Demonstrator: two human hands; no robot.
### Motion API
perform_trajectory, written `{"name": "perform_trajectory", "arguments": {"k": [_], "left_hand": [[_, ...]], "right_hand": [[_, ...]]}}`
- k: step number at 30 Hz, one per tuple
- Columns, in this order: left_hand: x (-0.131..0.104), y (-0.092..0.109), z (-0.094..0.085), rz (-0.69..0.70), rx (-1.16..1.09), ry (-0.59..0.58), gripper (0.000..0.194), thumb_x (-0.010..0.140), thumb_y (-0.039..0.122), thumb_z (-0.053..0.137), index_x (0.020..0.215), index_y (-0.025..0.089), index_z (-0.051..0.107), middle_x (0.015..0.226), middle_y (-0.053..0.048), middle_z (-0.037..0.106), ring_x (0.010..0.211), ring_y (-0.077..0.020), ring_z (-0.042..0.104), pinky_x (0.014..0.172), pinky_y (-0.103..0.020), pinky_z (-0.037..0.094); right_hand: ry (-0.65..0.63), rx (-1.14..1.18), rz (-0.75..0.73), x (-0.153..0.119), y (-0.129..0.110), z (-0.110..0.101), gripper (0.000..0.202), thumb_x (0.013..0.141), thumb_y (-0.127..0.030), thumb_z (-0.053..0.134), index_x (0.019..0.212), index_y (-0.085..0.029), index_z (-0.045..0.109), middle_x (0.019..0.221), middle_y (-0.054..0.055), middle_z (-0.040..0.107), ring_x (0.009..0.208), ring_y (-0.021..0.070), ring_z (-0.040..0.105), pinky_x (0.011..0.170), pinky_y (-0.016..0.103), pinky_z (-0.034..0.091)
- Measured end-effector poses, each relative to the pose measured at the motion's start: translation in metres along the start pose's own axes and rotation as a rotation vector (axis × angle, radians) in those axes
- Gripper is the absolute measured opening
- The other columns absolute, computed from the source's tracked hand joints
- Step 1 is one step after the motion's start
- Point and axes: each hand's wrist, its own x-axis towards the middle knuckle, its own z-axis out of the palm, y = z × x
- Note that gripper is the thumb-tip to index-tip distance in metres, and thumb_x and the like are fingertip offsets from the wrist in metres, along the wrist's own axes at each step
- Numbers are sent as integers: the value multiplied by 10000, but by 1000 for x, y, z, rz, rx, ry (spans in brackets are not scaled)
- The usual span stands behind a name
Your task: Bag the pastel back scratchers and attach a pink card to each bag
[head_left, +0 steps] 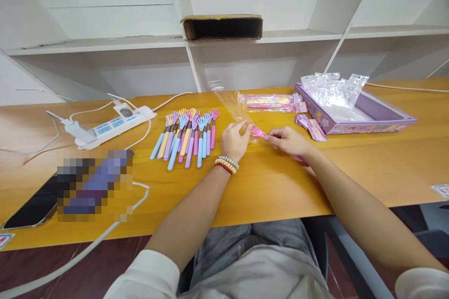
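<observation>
My left hand (234, 141), with beaded and coiled bands at the wrist, pinches the near end of a long clear plastic bag (229, 103). My right hand (286, 140) grips a pink back scratcher (258, 131) behind its claw head. That head points left and sits at the bag's near end; whether it is inside is hard to see. The handle shows partly beneath my right hand. To the left lies a pile of back scratchers (189, 142) in pink, purple, blue and yellow, claws facing away. Beyond my hands are back scratchers in clear wrapping (270, 103).
On the right stands a purple box (358, 127) holding several clear bags (336, 91), with small pink cards (316, 130) beside it. At left are a white power strip (115, 126), cables and a black phone (31, 201). A cardboard box (222, 17) sits on the shelf.
</observation>
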Motion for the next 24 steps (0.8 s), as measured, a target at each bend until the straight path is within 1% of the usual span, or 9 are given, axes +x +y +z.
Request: {"name": "perform_trajectory", "arguments": {"k": [3, 9, 11, 15, 18, 20, 22, 24], "left_hand": [[0, 1, 0, -3, -43, 23, 302, 827, 381, 547, 1022, 192, 679, 903, -62, 680, 719, -147, 597, 741, -276, 461], [0, 5, -2, -18, -155, 48, 321, 824, 378, 543, 1014, 159, 680, 864, -68, 674, 571, -108, 527, 660, -257, 455], [-1, 6, -1, -2, -193, 37, 326, 818, 368, 549, 1037, 160, 671, 891, -72, 668, 556, -101, 513, 655, -258, 454], [-4, 11, 0, 48, -320, -23, 330, 819, 338, 550, 1096, 186, 643, 986, -77, 652, 569, -98, 515, 651, -257, 456], [-6, 13, 0, 57, -416, -61, 338, 818, 336, 553, 1121, 202, 623, 1022, -74, 639, 585, -97, 520, 665, -261, 460], [-6, 15, 1, 19, -503, -72, 315, 826, 352, 543, 1094, 205, 620, 1032, -73, 631, 600, -97, 537, 649, -258, 463], [-6, 16, 2, -61, -625, -59, 287, 828, 382, 537, 1039, 197, 602, 1018, -75, 625, 606, -95, 557, 595, -240, 461], [-5, 17, 3, -161, -758, -17, 297, 807, 406, 564, 1014, 195, 534, 916, -58, 627, 576, -88, 564, 536, -217, 442]], "right_hand": [[45, -58, -58, 2, 2, 1, 445, 793, -574, 455, 678, -163, 580, 559, -12, 508, 494, 94, 388, 481, 240, 269], [210, -179, -162, 3, 1, 2, 419, 815, -527, 456, 676, -161, 607, 539, -10, 515, 495, 95, 392, 503, 238, 285], [259, -206, -177, 3, 0, 3, 407, 825, -505, 459, 690, -157, 623, 554, -2, 543, 498, 95, 404, 511, 235, 299], [364, -222, -171, 3, 0, 3, 401, 834, -487, 465, 709, -148, 637, 568, 13, 577, 490, 95, 421, 516, 235, 316], [407, -214, -188, 3, 1, 3, 395, 833, -482, 477, 713, -143, 640, 559, 12, 576, 478, 92, 415, 509, 235, 315], [410, -202, -219, 3, 2, 3, 391, 838, -474, 477, 726, -140, 645, 558, 11, 572, 481, 92, 415, 510, 234, 318], [399, -189, -253, 2, 2, 3, 387, 843, -467, 476, 747, -137, 654, 561, 11, 571, 489, 93, 419, 510, 232, 323], [375, -182, -275, 1, 2, 3, 381, 843, -462, 480, 763, -138, 663, 573, 14, 582, 497, 95, 426, 511, 230, 330]]}}
